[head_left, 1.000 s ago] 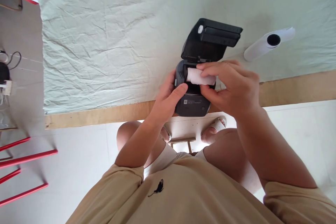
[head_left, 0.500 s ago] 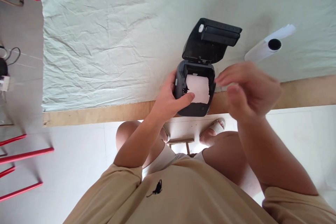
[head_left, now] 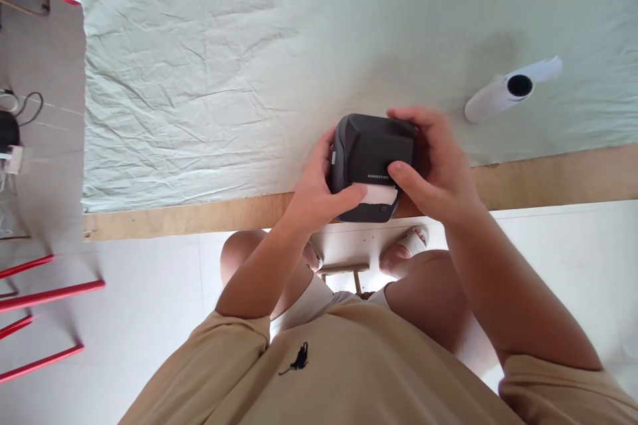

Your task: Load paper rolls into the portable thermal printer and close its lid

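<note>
A black label printer [head_left: 371,139] sits at the table's front edge with its lid closed. A short strip of white paper [head_left: 379,194] sticks out of its front slot. My left hand [head_left: 319,189] grips the printer's left side, its thumb pressing on the paper strip. Wrapped round the right side is my right hand [head_left: 433,166], with the thumb on top of the lid and the fingers at the back right corner.
A white paper roll with a dark hollow end [head_left: 491,99] stands to the right on the pale green cloth [head_left: 199,80]. The wooden table edge [head_left: 189,214] runs across. Red bars [head_left: 54,292] and cables [head_left: 30,106] are at far left.
The printer's lid, raised before, is now down over the paper. My right hand has moved left from beside the printer onto the lid. My left hand has stayed in place.
</note>
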Tool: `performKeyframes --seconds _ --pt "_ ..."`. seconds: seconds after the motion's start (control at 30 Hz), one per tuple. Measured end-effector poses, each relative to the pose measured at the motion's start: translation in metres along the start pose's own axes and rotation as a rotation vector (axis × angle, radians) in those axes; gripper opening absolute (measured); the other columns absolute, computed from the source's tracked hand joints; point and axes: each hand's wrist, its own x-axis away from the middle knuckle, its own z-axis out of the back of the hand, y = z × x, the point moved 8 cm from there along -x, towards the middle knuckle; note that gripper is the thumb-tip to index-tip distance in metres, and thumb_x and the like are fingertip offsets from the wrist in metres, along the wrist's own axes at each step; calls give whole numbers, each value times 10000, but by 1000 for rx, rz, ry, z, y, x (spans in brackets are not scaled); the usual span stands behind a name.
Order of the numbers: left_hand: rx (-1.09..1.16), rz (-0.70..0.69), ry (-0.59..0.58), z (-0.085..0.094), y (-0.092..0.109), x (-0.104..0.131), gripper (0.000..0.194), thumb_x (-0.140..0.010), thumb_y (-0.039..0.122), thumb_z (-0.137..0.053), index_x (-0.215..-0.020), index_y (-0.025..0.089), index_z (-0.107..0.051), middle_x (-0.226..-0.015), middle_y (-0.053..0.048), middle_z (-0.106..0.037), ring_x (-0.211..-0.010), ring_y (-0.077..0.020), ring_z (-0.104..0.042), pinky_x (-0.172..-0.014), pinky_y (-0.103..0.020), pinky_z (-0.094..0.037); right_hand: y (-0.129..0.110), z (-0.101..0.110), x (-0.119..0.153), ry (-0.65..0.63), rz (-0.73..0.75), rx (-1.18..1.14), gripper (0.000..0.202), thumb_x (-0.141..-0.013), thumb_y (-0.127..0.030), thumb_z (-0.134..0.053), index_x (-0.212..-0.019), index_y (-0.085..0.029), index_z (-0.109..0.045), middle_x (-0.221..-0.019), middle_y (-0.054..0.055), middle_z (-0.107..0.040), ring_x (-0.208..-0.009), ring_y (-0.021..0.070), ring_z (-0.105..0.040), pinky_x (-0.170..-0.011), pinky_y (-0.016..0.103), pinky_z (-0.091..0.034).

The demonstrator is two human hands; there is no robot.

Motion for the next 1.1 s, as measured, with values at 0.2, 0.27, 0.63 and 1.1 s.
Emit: performKeyframes --seconds 0.2,0.27,0.63,1.1 --pt "14 32 24 -1 -4 0 792 -839 675 -922 -1467 306 -614 -1464 -97 -743 -1420 -381 -705 -1148 -514 -639 6 -2 1 1 6 31 547 -1010 -566 -716 -1501 -357 -599 -1350 91 -764 -1109 307 -752 -873 502 -665" --pt "20 5 8 -2 -2 0 766 -840 646 -930 -1460 308 -632 -1459 -85 -745 -1439 -391 -687 -1190 -545 -614 6 -1 1 6 0 29 550 -987 -547 -743 -1485 -355 -612 -1309 84 -777 -1086 306 -754 -864 504 -662" --pt "201 -3 -5 -14 11 -1 587 -993 732 -743 -1398 308 -703 -1629 -12 -713 -1645 -336 -574 -1358 -470 -526 4 -3 3 8 33 21 569 -1049 -546 -689 -1575 -372 -561 -1679 84 -640 -1540 370 -641 -1262 641 -575" --pt "221 -42 227 -1 9 -3 466 -1016 706 -715 -1004 244 -778 -1202 -44 -849 -1499 -357 -696 -1140 -483 -695 -18 16 2 165 189 99 572 -850 -529 -920 -1366 -382 -721 -1276 69 -738 -1212 334 -759 -1000 560 -685"
